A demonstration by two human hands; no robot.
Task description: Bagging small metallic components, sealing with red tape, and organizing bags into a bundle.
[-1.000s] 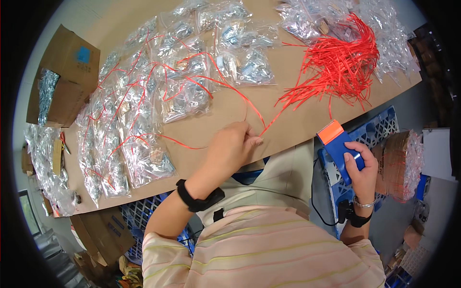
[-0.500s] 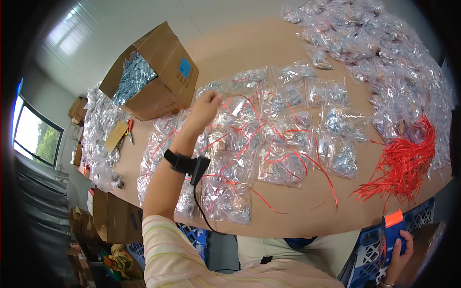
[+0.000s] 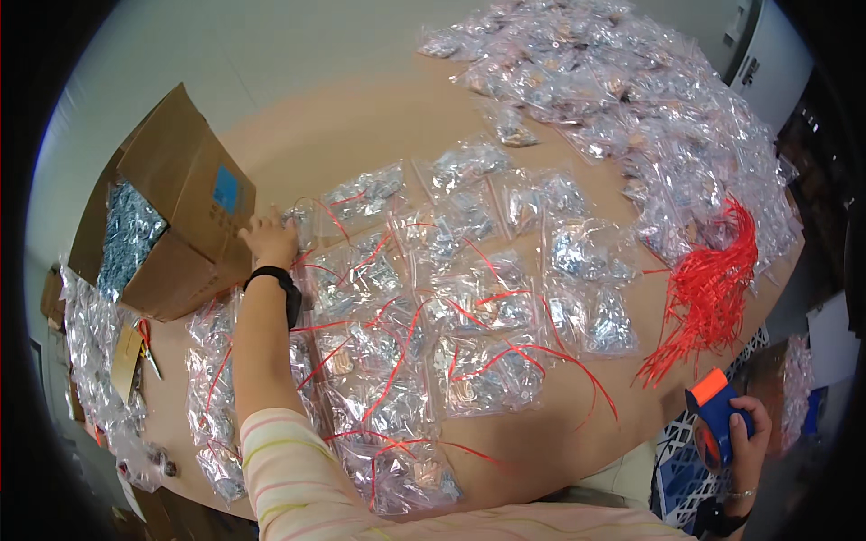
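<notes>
Left hand [image 3: 269, 237]: fingers curled loosely on the edge of a clear plastic bag [image 3: 302, 219] at the far left of the bag rows, just beside the open cardboard box [image 3: 185, 212]; whether they pinch the bag, cannot tell; black wristband [image 3: 280, 281] on that wrist. Right hand [image 3: 747, 433]: fingers wrapped around a blue tape dispenser with an orange end [image 3: 713, 415], held off the bench's near right edge. Bench [image 3: 361, 126]: rows of clear bags with small metal parts, red ties lying across them; bundle of red ties [image 3: 708, 293] at right; box holds more bagged parts; orange-handled scissors [image 3: 149, 347] at left.
</notes>
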